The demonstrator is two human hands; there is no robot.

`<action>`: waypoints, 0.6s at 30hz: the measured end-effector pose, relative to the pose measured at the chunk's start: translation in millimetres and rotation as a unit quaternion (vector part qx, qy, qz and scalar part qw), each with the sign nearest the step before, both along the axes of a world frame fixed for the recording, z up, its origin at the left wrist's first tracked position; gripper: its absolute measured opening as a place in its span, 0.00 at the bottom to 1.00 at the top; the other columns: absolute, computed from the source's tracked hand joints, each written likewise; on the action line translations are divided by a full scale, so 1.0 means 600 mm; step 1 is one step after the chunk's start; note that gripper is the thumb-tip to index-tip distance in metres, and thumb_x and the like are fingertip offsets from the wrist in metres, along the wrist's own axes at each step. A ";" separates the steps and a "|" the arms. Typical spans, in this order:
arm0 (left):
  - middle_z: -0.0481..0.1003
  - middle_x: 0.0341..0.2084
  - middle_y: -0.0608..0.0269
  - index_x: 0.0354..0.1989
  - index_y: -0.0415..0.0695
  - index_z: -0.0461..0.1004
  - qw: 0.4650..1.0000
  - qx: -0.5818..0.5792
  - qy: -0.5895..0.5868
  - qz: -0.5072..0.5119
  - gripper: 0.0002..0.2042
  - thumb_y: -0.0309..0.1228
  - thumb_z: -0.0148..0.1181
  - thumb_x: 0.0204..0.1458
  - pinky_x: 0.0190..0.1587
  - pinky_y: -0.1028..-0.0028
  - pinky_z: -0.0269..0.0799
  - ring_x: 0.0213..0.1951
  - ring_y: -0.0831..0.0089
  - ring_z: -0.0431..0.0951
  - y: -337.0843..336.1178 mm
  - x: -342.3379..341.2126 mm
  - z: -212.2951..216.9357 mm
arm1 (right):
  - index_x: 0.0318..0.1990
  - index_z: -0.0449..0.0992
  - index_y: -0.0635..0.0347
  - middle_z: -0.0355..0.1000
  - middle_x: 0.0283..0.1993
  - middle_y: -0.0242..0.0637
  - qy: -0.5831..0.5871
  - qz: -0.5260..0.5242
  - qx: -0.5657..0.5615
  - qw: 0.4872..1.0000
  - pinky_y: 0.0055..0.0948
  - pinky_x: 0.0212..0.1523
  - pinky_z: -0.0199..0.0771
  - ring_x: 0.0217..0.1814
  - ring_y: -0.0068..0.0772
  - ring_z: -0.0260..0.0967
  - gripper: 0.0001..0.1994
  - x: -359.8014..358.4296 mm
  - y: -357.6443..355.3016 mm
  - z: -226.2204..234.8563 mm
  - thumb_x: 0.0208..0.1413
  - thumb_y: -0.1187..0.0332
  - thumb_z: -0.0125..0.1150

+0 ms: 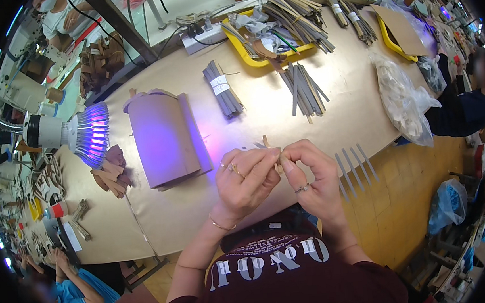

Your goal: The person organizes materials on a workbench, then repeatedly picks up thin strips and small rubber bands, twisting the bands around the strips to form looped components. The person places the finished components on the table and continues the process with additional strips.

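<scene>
Above the near edge of the table, my left hand (247, 179) and my right hand (315, 179) meet fingertip to fingertip. Both are closed in a pinch around a small narrow strip (265, 142), tan where it shows above the fingers. Most of the strip is hidden by my fingers. To the right of my right hand, several thin grey strips (358, 168) lie spaced side by side over the table edge. Farther back are loose grey strips (307, 92) in a fanned pile and a bundle of grey strips (228, 98) held by a white paper band.
Left of my hands lies a stack of brown panels (165, 140), lit by a lamp (90, 135). A yellow tray (258, 62) with scraps and strips stands at the back, near a power strip (202, 40). A clear plastic bag (404, 102) sits at the right edge. Co-workers are nearby.
</scene>
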State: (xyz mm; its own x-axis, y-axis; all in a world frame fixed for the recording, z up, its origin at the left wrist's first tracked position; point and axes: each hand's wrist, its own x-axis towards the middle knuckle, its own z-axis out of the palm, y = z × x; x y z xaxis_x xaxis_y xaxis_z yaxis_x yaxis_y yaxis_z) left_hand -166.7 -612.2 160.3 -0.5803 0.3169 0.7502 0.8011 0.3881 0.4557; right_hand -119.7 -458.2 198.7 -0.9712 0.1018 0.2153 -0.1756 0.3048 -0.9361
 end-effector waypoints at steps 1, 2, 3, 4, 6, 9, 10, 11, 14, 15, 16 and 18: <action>0.80 0.37 0.62 0.43 0.41 0.80 1.000 0.012 -0.024 -0.010 0.18 0.21 0.67 0.39 0.37 0.72 0.71 0.35 0.70 0.80 0.000 0.001 0.001 | 0.37 0.77 0.63 0.74 0.35 0.37 0.011 -0.004 0.018 1.000 0.29 0.40 0.65 0.32 0.32 0.68 0.03 -0.002 0.000 -0.002 0.56 0.76 0.61; 0.80 0.37 0.61 0.43 0.41 0.80 0.999 0.019 -0.047 -0.017 0.17 0.20 0.67 0.39 0.36 0.72 0.71 0.34 0.69 0.80 -0.001 0.003 0.003 | 0.37 0.77 0.63 0.74 0.35 0.36 0.023 -0.008 0.036 0.999 0.29 0.40 0.65 0.32 0.32 0.68 0.03 -0.003 -0.001 -0.003 0.56 0.75 0.61; 0.80 0.37 0.60 0.42 0.41 0.81 0.997 0.025 -0.070 -0.024 0.17 0.20 0.66 0.39 0.35 0.72 0.72 0.34 0.68 0.80 -0.003 0.004 0.005 | 0.37 0.76 0.64 0.73 0.35 0.37 0.026 -0.005 0.055 0.998 0.29 0.39 0.66 0.33 0.34 0.69 0.03 -0.003 -0.001 -0.003 0.56 0.76 0.60; 0.80 0.36 0.60 0.42 0.41 0.81 0.994 0.038 -0.094 -0.026 0.16 0.20 0.66 0.40 0.35 0.72 0.72 0.33 0.67 0.80 -0.004 0.005 0.007 | 0.36 0.76 0.64 0.73 0.35 0.39 0.029 -0.001 0.073 0.997 0.29 0.39 0.68 0.34 0.35 0.70 0.02 -0.003 -0.002 -0.003 0.57 0.76 0.60; 0.81 0.34 0.59 0.40 0.41 0.82 0.987 0.062 -0.148 -0.025 0.15 0.20 0.66 0.40 0.35 0.73 0.73 0.32 0.67 0.80 -0.006 0.006 0.010 | 0.36 0.75 0.65 0.73 0.36 0.40 0.034 0.003 0.098 0.995 0.30 0.39 0.69 0.36 0.37 0.70 0.02 -0.004 -0.005 -0.003 0.57 0.76 0.59; 0.81 0.32 0.59 0.38 0.42 0.82 0.981 0.091 -0.170 -0.020 0.12 0.20 0.66 0.42 0.35 0.72 0.74 0.31 0.67 0.80 -0.007 0.002 0.009 | 0.37 0.75 0.63 0.73 0.37 0.39 0.037 0.003 0.122 0.992 0.31 0.40 0.69 0.37 0.39 0.70 0.02 -0.005 -0.012 -0.002 0.57 0.76 0.59; 0.81 0.31 0.59 0.38 0.42 0.82 0.982 0.085 -0.166 -0.016 0.12 0.20 0.66 0.42 0.35 0.72 0.74 0.31 0.67 0.81 -0.007 0.001 0.008 | 0.37 0.75 0.63 0.73 0.37 0.39 0.038 0.001 0.130 0.991 0.32 0.40 0.69 0.37 0.39 0.69 0.03 -0.007 -0.014 -0.003 0.56 0.76 0.59; 0.81 0.31 0.59 0.38 0.41 0.82 0.984 0.079 -0.160 -0.011 0.12 0.20 0.66 0.42 0.35 0.72 0.74 0.30 0.67 0.81 -0.007 -0.001 0.005 | 0.37 0.75 0.63 0.73 0.38 0.39 0.039 0.000 0.139 0.990 0.32 0.40 0.68 0.37 0.40 0.69 0.03 -0.009 -0.015 -0.005 0.56 0.76 0.59; 0.81 0.30 0.58 0.38 0.41 0.82 0.987 0.067 -0.146 -0.002 0.11 0.20 0.66 0.43 0.34 0.73 0.74 0.30 0.67 0.81 -0.010 -0.004 -0.002 | 0.37 0.75 0.63 0.73 0.38 0.39 0.054 -0.004 0.158 0.986 0.34 0.40 0.68 0.36 0.40 0.68 0.03 -0.013 -0.017 -0.010 0.55 0.76 0.60; 0.81 0.30 0.58 0.38 0.40 0.82 0.987 0.063 -0.146 0.005 0.11 0.20 0.66 0.43 0.34 0.73 0.74 0.29 0.67 0.81 -0.012 -0.004 -0.005 | 0.38 0.74 0.63 0.72 0.37 0.38 0.050 0.004 0.158 0.986 0.33 0.40 0.66 0.34 0.39 0.68 0.04 -0.014 -0.017 -0.012 0.55 0.75 0.60; 0.81 0.29 0.59 0.38 0.41 0.82 0.984 0.073 -0.163 0.019 0.10 0.20 0.65 0.45 0.33 0.74 0.73 0.28 0.68 0.80 -0.014 -0.003 -0.007 | 0.38 0.74 0.62 0.72 0.37 0.37 0.051 0.010 0.156 0.986 0.33 0.40 0.64 0.33 0.37 0.68 0.04 -0.014 -0.017 -0.016 0.55 0.75 0.60; 0.81 0.29 0.61 0.38 0.41 0.82 0.973 0.089 -0.206 0.057 0.08 0.20 0.63 0.49 0.32 0.75 0.73 0.27 0.71 0.80 -0.026 -0.004 -0.008 | 0.37 0.74 0.62 0.71 0.36 0.37 0.036 0.019 0.154 0.987 0.33 0.40 0.64 0.32 0.37 0.68 0.04 -0.013 -0.013 -0.026 0.55 0.75 0.59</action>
State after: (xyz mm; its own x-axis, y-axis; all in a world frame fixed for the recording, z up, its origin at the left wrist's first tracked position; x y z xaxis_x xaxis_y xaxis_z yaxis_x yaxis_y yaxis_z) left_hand -169.1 -627.5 155.8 -0.8666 0.1195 0.4845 0.4935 0.3488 0.7967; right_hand -127.5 -466.0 182.8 -0.9543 -0.0154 0.2985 -0.2545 0.5653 -0.7847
